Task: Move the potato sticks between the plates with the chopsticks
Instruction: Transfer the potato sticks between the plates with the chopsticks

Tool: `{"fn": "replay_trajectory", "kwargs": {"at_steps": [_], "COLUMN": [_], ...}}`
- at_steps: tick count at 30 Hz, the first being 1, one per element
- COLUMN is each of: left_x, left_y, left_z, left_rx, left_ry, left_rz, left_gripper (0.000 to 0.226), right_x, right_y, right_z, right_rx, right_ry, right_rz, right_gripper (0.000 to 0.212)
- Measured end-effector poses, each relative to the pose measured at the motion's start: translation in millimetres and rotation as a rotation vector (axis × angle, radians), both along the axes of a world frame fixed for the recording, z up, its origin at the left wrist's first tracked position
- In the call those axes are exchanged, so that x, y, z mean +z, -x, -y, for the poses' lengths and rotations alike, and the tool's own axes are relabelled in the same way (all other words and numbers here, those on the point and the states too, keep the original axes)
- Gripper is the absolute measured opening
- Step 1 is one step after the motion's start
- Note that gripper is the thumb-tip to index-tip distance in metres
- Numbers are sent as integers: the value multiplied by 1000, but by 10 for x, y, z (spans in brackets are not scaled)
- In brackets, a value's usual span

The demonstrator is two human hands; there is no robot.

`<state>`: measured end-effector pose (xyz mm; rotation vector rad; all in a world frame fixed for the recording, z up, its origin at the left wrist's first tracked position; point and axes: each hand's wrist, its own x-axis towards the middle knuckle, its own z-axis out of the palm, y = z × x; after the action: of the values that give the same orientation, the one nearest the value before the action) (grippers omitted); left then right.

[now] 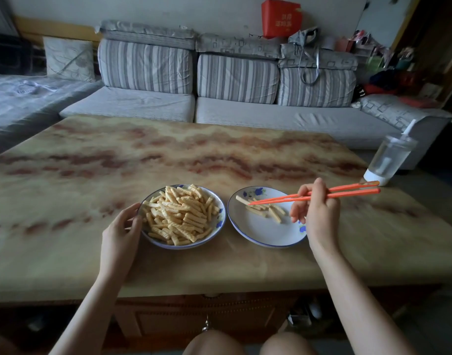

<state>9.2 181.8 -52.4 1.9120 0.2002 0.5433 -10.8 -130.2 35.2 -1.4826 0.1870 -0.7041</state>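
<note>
A white plate with a blue rim (pixel 221 213) on the left carries a heap of crinkled potato sticks (pixel 180 215). My left hand (pixel 122 229) holds its left rim, fingers curled round the edge. To its right a second plate (pixel 260 233) bears several potato sticks (pixel 264 210). My right hand (pixel 315 211) grips a pair of orange chopsticks (pixel 347 190); their tips lie close together just above the sticks on the right plate. I cannot tell whether a stick is pinched between the tips.
Both plates stand near the front of a marbled brown table (pixel 142 160). A clear lidded cup with a straw (pixel 388 160) stands at the table's right edge. A grey striped sofa (pixel 232 98) runs behind the table.
</note>
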Motion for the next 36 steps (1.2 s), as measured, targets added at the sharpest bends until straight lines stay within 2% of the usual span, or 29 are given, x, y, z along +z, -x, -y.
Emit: {"fn": "replay_trajectory", "kwargs": {"at_steps": [7,15,23,29,36], "left_x": [-2,6,-3,-11,-11], "left_y": [-2,1,-7,-15,-16], "left_z": [-1,0,-9,-21,-16], "left_rx": [-4,-1,-6,2,1], "left_ry": [-8,-10,-9,-13,-5], "left_rz": [-7,-4,-2,-19,-9], "left_gripper": [29,28,28,29,28], "right_x": [-205,58,-85,-155,-107], "right_y": [25,10,-107,-163,-127], "right_z": [45,-257,-702,-758,-638], "right_rx": [47,124,277,254,179], "right_ry": [71,-80,49,72,-8], "right_rz": [-89,5,-69,-90,-51], "right_gripper": [49,47,49,48,48]}}
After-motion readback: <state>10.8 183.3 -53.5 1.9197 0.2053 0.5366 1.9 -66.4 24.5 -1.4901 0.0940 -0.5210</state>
